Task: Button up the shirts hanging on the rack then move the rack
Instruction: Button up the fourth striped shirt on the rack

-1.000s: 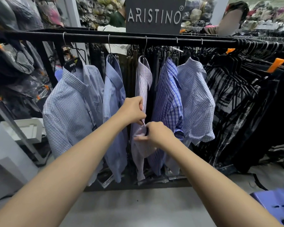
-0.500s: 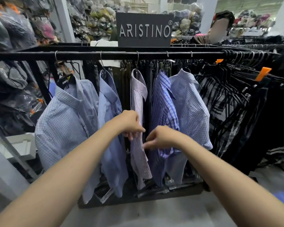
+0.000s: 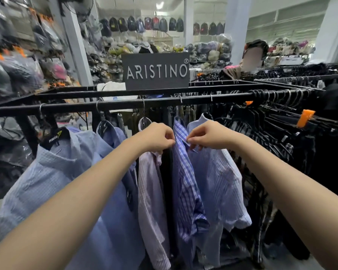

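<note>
Several shirts hang from the black rack rail (image 3: 125, 105). From left: a light blue checked shirt (image 3: 47, 172), a plain blue shirt (image 3: 113, 201), a pale pink striped shirt (image 3: 150, 191), a dark blue striped shirt (image 3: 185, 182) and a pale blue checked shirt (image 3: 219, 182). Both hands are up at collar height. My left hand (image 3: 156, 137) pinches the left edge of the dark blue striped shirt's collar and covers the top of the pink shirt. My right hand (image 3: 209, 136) pinches the collar's right flap. The button itself is hidden by my fingers.
A dark ARISTINO sign (image 3: 155, 71) stands on the rack's top. Black and striped garments on hangers with orange size tags (image 3: 305, 117) crowd the right side. Bagged goods (image 3: 18, 75) fill the left wall. A person (image 3: 253, 55) stands behind the rack at the right.
Both hands rose from the lower front of the pink striped shirt to the collar of the dark blue striped shirt. The camera tilted up.
</note>
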Demonstrator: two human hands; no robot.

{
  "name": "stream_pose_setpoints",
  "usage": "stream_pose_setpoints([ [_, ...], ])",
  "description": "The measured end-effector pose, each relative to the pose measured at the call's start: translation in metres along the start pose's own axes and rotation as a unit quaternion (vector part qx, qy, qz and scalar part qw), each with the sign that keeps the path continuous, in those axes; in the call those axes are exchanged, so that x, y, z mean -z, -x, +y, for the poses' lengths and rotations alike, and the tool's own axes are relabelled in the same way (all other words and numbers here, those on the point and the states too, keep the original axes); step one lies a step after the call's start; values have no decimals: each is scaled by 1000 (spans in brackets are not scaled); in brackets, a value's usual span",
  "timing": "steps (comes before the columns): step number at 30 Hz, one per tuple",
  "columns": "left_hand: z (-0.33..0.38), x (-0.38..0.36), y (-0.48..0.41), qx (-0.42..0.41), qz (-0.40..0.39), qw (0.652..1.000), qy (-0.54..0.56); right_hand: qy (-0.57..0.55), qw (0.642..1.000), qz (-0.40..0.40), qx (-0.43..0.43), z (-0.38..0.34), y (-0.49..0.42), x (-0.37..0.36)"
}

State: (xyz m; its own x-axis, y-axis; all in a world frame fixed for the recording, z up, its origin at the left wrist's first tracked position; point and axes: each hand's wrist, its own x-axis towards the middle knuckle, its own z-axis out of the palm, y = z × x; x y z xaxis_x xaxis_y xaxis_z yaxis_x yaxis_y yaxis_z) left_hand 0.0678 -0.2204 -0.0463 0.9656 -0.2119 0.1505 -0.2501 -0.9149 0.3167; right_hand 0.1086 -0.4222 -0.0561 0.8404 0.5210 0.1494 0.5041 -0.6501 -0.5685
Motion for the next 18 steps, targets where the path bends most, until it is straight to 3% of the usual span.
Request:
stream_pose_setpoints([
  [7,13,-20,-60,-54,32,997,-41,-9,1000,-15,20,39,-34,19],
  [11,13,-25,-82,-46,22,998,-38,-22,999,-31,8,54,-53,21],
  [15,8,-23,-93,-23,-22,997,-70,80,995,-46,22,64,-73,9],
  [18,6,-17,-93,-11,-13,999,-40,38,997,-54,27,66,-80,-4],
])
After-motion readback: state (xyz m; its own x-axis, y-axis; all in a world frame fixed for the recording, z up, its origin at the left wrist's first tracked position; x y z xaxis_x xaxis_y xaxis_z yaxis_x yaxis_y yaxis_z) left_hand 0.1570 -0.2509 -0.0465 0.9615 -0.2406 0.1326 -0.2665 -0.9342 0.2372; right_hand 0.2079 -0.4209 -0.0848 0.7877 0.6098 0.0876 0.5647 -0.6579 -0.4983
